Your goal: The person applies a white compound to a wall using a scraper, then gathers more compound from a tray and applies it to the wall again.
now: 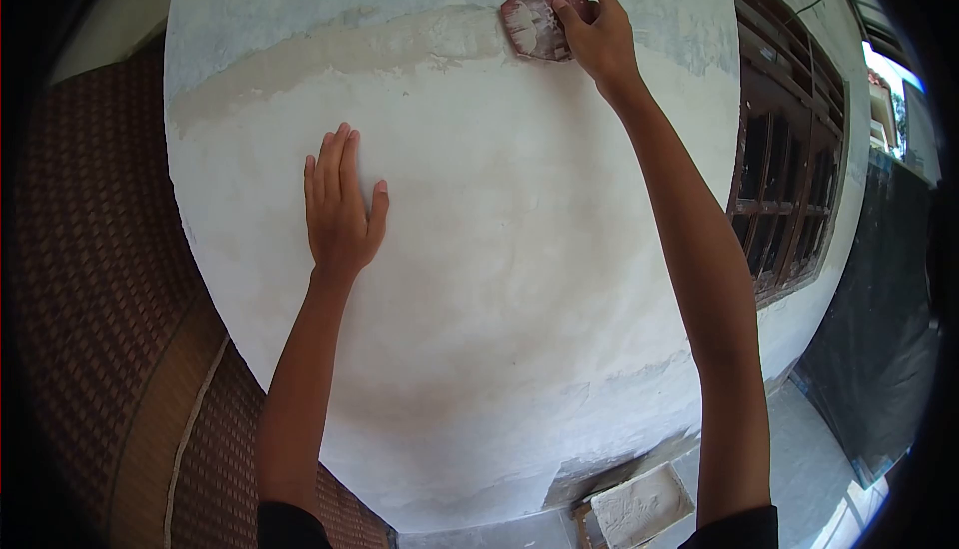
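Note:
Flat against the white wall (479,249), my left hand (343,204) rests with its fingers stretched out and the thumb apart. My right hand (604,34) grips a dark red putty scraper (534,21) smeared with whitish putty, thumb on its near face. The scraper lies against the upper wall, at the right end of a damp-looking beige putty band (350,46). Bluish, older-looking paint shows above that band, while smoother white covers the wall below it. The fingers behind the scraper are partly hidden.
A tray of whitish putty (642,507) stands on the floor at the wall's foot. Right of the wall face is a brown window with bars (784,169), then a dark sheet (869,319). A brown woven panel (100,249) stands at the left.

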`<state>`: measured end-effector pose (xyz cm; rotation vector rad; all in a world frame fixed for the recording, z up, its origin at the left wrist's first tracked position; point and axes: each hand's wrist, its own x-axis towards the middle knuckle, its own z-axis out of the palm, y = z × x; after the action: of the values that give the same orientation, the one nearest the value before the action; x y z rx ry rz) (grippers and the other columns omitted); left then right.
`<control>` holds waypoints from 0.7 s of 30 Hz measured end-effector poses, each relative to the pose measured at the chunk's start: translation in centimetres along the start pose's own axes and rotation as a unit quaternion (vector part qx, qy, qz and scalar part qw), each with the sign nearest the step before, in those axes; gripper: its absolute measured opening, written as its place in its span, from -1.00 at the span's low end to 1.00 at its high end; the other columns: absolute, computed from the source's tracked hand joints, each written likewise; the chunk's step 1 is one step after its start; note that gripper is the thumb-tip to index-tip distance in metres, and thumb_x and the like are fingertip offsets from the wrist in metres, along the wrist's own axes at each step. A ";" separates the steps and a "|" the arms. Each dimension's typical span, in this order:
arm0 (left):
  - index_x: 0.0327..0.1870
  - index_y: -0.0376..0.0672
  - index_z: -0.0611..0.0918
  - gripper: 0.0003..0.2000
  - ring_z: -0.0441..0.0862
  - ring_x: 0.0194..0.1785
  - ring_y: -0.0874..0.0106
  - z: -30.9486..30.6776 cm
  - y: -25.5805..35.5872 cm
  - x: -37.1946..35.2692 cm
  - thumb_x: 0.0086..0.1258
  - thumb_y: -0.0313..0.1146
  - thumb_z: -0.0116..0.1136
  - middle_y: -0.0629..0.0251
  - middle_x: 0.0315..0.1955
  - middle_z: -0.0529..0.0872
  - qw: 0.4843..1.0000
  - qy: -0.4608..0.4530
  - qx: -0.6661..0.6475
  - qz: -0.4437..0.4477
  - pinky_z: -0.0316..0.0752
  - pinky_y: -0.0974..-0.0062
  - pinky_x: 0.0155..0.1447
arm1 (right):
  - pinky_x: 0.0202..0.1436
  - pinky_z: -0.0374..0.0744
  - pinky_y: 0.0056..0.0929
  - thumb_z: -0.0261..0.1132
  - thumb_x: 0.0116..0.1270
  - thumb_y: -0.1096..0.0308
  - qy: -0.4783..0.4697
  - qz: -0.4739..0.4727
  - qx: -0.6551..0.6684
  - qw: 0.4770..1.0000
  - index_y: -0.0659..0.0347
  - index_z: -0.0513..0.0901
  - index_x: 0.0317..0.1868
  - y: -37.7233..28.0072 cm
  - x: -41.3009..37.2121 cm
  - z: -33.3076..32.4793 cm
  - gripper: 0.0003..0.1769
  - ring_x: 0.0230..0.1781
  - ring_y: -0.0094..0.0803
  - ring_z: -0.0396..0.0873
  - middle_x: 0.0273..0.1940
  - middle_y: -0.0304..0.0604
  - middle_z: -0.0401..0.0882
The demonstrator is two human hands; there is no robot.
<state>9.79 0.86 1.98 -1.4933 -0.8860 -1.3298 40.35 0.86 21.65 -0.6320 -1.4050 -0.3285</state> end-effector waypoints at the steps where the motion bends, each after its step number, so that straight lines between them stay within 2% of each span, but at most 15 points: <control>1: 0.53 -0.25 0.29 -0.38 0.19 0.60 0.16 0.0 0.0 0.0 0.46 -0.31 0.06 0.13 0.51 0.32 1.000 -0.001 -0.001 0.001 0.01 0.00 0.63 | -0.02 0.63 -0.40 0.35 0.42 0.26 0.001 0.002 0.000 1.000 0.10 0.58 0.29 0.3 -0.2 -0.1 -0.55 -0.12 -0.40 0.70 -0.10 -0.07 0.73; 3: 0.53 -0.25 0.28 -0.38 0.18 0.61 0.16 0.0 -0.1 0.0 0.46 -0.31 0.06 0.13 0.52 0.31 1.000 -0.002 0.007 0.003 0.01 0.00 0.64 | 0.05 0.68 -0.25 0.36 0.38 0.27 0.015 -0.020 -0.065 0.998 0.17 0.55 0.26 0.6 -0.4 -0.2 -0.54 -0.05 -0.15 0.75 -0.05 0.10 0.73; 4: 0.53 -0.25 0.28 -0.38 0.18 0.61 0.16 0.0 -0.1 0.0 0.46 -0.31 0.06 0.13 0.52 0.31 1.000 -0.001 0.008 0.004 0.01 0.00 0.64 | 0.08 0.67 -0.23 0.36 0.37 0.27 0.023 0.015 -0.027 0.999 0.20 0.54 0.25 0.8 -0.3 -0.8 -0.53 -0.04 -0.12 0.74 -0.06 0.12 0.73; 5: 0.53 -0.25 0.28 -0.38 0.18 0.61 0.16 -0.1 0.1 0.0 0.46 -0.32 0.06 0.14 0.52 0.31 1.000 -0.005 0.008 -0.003 0.01 0.01 0.64 | 0.08 0.67 -0.23 0.36 0.37 0.27 0.022 0.014 -0.027 0.999 0.20 0.54 0.25 0.9 -0.1 -1.2 -0.53 -0.04 -0.12 0.74 -0.06 0.12 0.73; 7: 0.54 -0.25 0.28 -0.38 0.18 0.61 0.16 -0.2 0.1 0.0 0.46 -0.32 0.05 0.14 0.53 0.31 1.000 -0.011 0.007 -0.009 0.01 0.01 0.64 | -0.13 0.68 -0.41 0.34 0.43 0.28 0.094 0.044 -0.001 0.995 0.08 0.57 0.29 0.8 -0.1 -2.0 -0.55 -0.13 -0.38 0.71 -0.11 -0.04 0.72; 9: 0.54 -0.24 0.27 -0.38 0.17 0.61 0.17 -0.1 0.2 0.0 0.45 -0.32 0.06 0.15 0.53 0.30 1.000 -0.008 0.008 -0.006 -0.01 0.02 0.65 | -0.07 0.66 -0.39 0.35 0.43 0.28 0.085 0.063 0.035 0.994 0.09 0.57 0.29 0.1 -0.2 -1.1 -0.55 -0.11 -0.37 0.70 -0.11 -0.04 0.71; 11: 0.54 -0.24 0.27 -0.38 0.16 0.61 0.17 -0.1 0.1 0.1 0.45 -0.32 0.06 0.15 0.53 0.30 1.000 -0.006 0.005 -0.002 -0.01 0.03 0.65 | 0.02 0.64 -0.36 0.36 0.42 0.26 0.019 0.006 0.017 1.000 0.11 0.57 0.29 -0.4 -0.5 0.1 -0.54 -0.09 -0.36 0.69 -0.08 -0.04 0.72; 15: 0.54 -0.24 0.27 -0.37 0.15 0.62 0.17 -0.1 0.0 0.0 0.45 -0.33 0.06 0.15 0.53 0.30 1.000 -0.006 0.002 0.001 -0.04 0.03 0.65 | 0.04 0.64 -0.36 0.37 0.40 0.26 0.034 0.008 -0.053 0.998 0.12 0.57 0.28 0.8 -0.6 -0.1 -0.54 -0.08 -0.32 0.70 -0.03 -0.02 0.72; 16: 0.54 -0.24 0.27 -0.37 0.15 0.62 0.17 -0.1 0.1 0.0 0.45 -0.33 0.06 0.15 0.53 0.30 1.000 -0.005 0.003 0.000 -0.04 0.03 0.65 | -0.01 0.67 -0.37 0.36 0.41 0.27 0.049 0.043 -0.040 0.997 0.15 0.57 0.27 0.8 -0.5 -0.9 -0.55 -0.10 -0.33 0.72 -0.04 -0.02 0.72; 17: 0.54 -0.24 0.27 -0.37 0.15 0.62 0.17 -0.1 0.2 0.0 0.45 -0.33 0.06 0.15 0.53 0.31 1.000 -0.007 0.007 -0.005 -0.03 0.03 0.65 | -0.05 0.69 -0.36 0.35 0.41 0.28 0.084 0.038 -0.006 0.996 0.17 0.56 0.27 1.2 -0.2 -1.3 -0.54 -0.13 -0.34 0.72 -0.05 -0.02 0.71; 19: 0.54 -0.24 0.27 -0.37 0.15 0.62 0.17 0.0 0.3 0.0 0.44 -0.33 0.06 0.15 0.53 0.31 1.000 -0.008 0.010 -0.012 -0.03 0.02 0.65 | -0.05 0.68 -0.36 0.35 0.41 0.28 0.099 0.060 0.035 0.993 0.19 0.55 0.28 1.0 -0.1 -1.2 -0.53 -0.12 -0.36 0.71 -0.05 -0.03 0.71; 21: 0.56 -0.21 0.22 -0.37 0.09 0.64 0.18 0.1 0.0 0.0 0.46 -0.33 0.02 0.18 0.56 0.24 1.000 -0.012 -0.004 -0.006 -0.11 -0.02 0.66 | -0.01 0.65 -0.35 0.36 0.41 0.26 0.068 0.020 0.018 0.997 0.18 0.55 0.28 -0.9 -1.1 0.2 -0.53 -0.11 -0.32 0.70 -0.06 -0.01 0.71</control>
<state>9.87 0.97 1.94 -1.5151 -0.9069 -1.3284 39.51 0.14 20.76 -0.5960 -1.2631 -0.3083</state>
